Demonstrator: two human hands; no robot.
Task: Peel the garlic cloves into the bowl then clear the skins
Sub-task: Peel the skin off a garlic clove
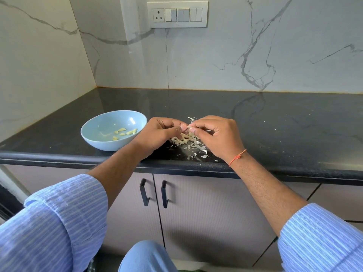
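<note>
Black counter (pixel 255 118): bowl (pixel 92 134), seemingly garlic skins (pixel 188 142).

A glossy, speckled black stone worktop (pixel 255 118) is seen below polished marble-look wall panels (pixel 216 55); the bowl (pixel 102 143) looks smooth and glazed.

Pale blue round ceramic bowl (pixel 102 132) at 9 o'clock of off-white papery garlic skins (pixel 189 143); peeled cloves (pixel 123 132) pale yellow; glossy stone countertop (pixel 275 122) black, speckled.

Switch panel (pixel 177 14) (perhaps white); two cabinet handles (pixel 144 192).
</note>
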